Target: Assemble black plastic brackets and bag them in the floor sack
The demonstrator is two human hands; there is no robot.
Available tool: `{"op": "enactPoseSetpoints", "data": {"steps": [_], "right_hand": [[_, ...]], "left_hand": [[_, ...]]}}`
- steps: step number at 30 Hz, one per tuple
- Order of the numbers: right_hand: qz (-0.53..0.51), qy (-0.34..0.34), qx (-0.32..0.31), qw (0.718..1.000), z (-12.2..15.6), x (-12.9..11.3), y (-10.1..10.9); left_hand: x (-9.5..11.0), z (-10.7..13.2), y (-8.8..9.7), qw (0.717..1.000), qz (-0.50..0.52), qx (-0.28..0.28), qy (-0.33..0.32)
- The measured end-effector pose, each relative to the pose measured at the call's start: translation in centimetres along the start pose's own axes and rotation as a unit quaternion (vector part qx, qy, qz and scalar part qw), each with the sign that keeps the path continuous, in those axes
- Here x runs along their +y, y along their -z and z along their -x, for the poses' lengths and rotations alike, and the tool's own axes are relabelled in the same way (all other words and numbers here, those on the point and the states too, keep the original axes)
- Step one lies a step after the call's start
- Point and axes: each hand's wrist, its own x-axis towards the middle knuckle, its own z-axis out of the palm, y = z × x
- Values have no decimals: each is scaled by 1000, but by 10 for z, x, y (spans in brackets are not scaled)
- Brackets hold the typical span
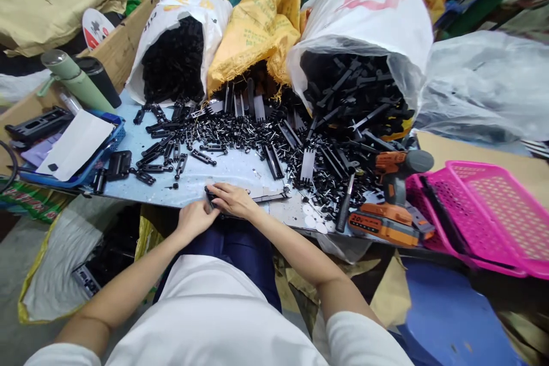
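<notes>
At the table's near edge, my left hand (197, 217) has its fingers closed on the left end of a long black plastic part (270, 197). My right hand (234, 200) lies over the same part, its fingers bent round it close to the left fingertips. The part's narrow end sticks out to the right along the table edge; its middle is hidden under my right hand. Beyond my hands lie small black linked pieces (158, 168) and a heap of small pins and black bits (240, 132).
Sacks of black parts stand behind: a white one (218, 8), a yellow one (253, 28) and another white one (364, 11). A screwdriver (344, 206), an orange cordless drill (392, 200) and pink baskets (501, 211) are on the right. A blue basket (72, 177) stands left.
</notes>
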Motion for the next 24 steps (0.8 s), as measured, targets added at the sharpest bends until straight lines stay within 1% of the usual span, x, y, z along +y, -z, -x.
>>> {"op": "enactPoseSetpoints", "data": {"steps": [1,3,5,7,11,13,14,16,17,18,19,20,21,22,23,24], "right_hand": [[1,-3,-6,1000,-4,-1,-3],[14,-8,-11,1000,-6,0,-8],[31,-7,-13,999,-3,1,-10],[40,-12,-13,999,-1,3,-13],[58,-50,-29,997,-6,2,-20],[73,-68,-36,994,-10,-1,-21],[76,-68,-35,994,-10,-2,-20],[80,-39,-20,996,-2,-4,-14],[86,-20,-2,996,8,-3,-10],[99,-11,23,995,20,0,-6],[117,-22,53,991,35,4,-1],[140,-52,87,985,51,10,3],[165,-99,111,975,67,17,5],[188,-141,117,965,82,24,7],[208,-172,107,957,93,31,8],[224,-189,82,953,102,38,8]], "left_hand": [[6,4,-5,999,-43,-5,2],[17,6,-15,996,-86,7,10],[25,3,-23,994,-98,32,18],[27,-1,-26,994,-98,41,25],[25,-6,-26,993,-112,22,19],[22,-5,-25,992,-127,21,19],[20,-5,-24,991,-132,21,21],[13,-4,-22,990,-138,19,5],[9,-5,-20,990,-138,23,-17],[4,-7,-17,988,-137,31,-56],[-1,-11,-14,984,-135,43,-110],[-4,-16,-11,974,-132,52,-180],[-6,-23,-9,956,-128,54,-258],[-7,-32,-7,932,-128,46,-335],[-5,-41,-6,906,-132,30,-402],[-1,-51,-5,883,-144,12,-447]]}}
